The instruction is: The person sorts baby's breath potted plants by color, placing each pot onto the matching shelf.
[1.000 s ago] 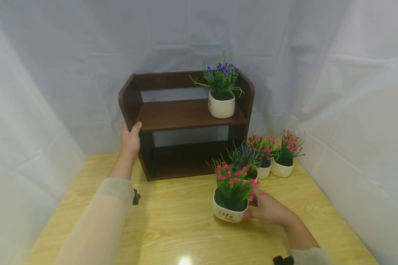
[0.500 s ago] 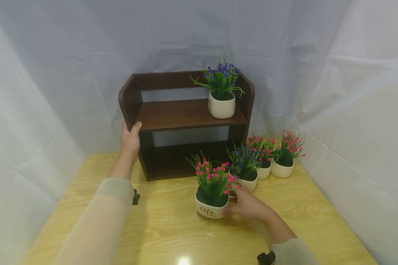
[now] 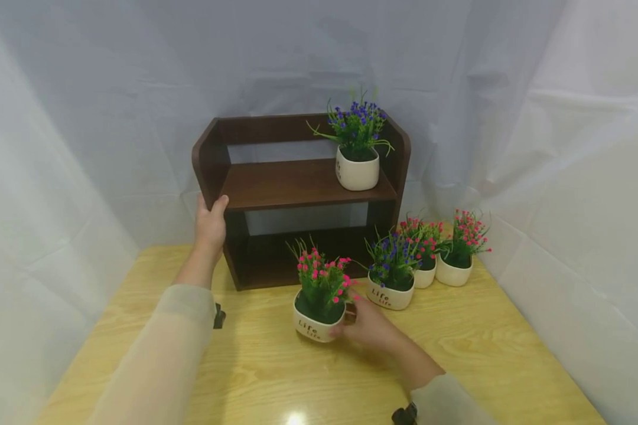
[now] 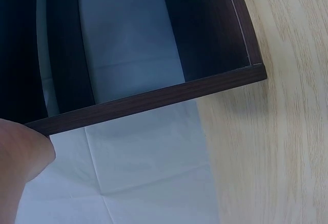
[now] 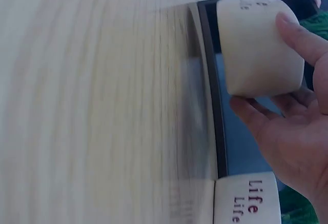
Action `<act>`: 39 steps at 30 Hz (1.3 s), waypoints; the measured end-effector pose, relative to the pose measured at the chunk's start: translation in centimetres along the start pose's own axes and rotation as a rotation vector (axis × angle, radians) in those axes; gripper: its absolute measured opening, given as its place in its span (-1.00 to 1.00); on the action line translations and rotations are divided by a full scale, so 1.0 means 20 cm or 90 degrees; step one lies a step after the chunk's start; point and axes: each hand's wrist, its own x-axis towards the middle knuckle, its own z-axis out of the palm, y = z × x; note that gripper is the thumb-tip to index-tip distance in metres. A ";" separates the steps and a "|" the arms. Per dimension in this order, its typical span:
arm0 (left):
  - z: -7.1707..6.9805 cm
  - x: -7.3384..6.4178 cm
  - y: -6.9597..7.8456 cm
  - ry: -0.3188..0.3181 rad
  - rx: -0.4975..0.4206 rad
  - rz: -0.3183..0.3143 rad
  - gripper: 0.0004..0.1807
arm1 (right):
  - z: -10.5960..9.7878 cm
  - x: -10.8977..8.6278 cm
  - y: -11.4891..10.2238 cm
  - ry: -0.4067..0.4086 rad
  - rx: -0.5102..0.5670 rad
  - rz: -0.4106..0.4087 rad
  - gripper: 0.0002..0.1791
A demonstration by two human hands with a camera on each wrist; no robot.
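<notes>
My right hand grips the right side of a white flowerpot with pink flowers, held in front of the shelf's lower level. In the right wrist view the thumb and fingers curl round this pot. My left hand holds the left side panel of a dark brown two-level shelf, its thumb near the upper board's front edge. The left wrist view shows part of that hand against the panel's edge. A white pot with purple flowers stands on the upper level at the right.
Right of the shelf, a purple-flowered pot stands on the wooden table. Behind it are a pink-flowered pot and another pink-flowered pot. White sheeting hangs at the back and both sides.
My right hand has carried the pink-flowered pot leftward and slightly toward the shelf, uncovering the purple-flowered pot on the table. My left hand has stayed on the shelf's side.
</notes>
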 end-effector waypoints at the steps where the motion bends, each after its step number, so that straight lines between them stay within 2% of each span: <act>1: 0.00 0.00 0.00 -0.001 0.000 -0.002 -0.25 | 0.01 0.01 0.00 0.009 -0.003 0.008 0.18; 6: -0.01 0.01 -0.01 -0.004 0.008 -0.005 -0.25 | 0.06 0.07 -0.01 0.040 0.015 0.028 0.17; 12: 0.00 0.00 -0.01 0.002 0.001 -0.003 -0.28 | 0.12 0.15 -0.02 0.059 0.063 0.007 0.14; 23: 0.00 0.00 0.00 0.005 -0.011 0.004 -0.31 | 0.19 0.30 -0.06 0.083 -0.003 -0.072 0.04; 31: -0.01 -0.02 0.00 0.000 -0.007 0.003 -0.30 | 0.23 0.38 -0.06 0.107 -0.034 -0.045 0.05; 39: -0.01 0.00 -0.02 0.005 -0.004 0.007 -0.29 | 0.26 0.42 -0.03 0.127 -0.068 -0.030 0.07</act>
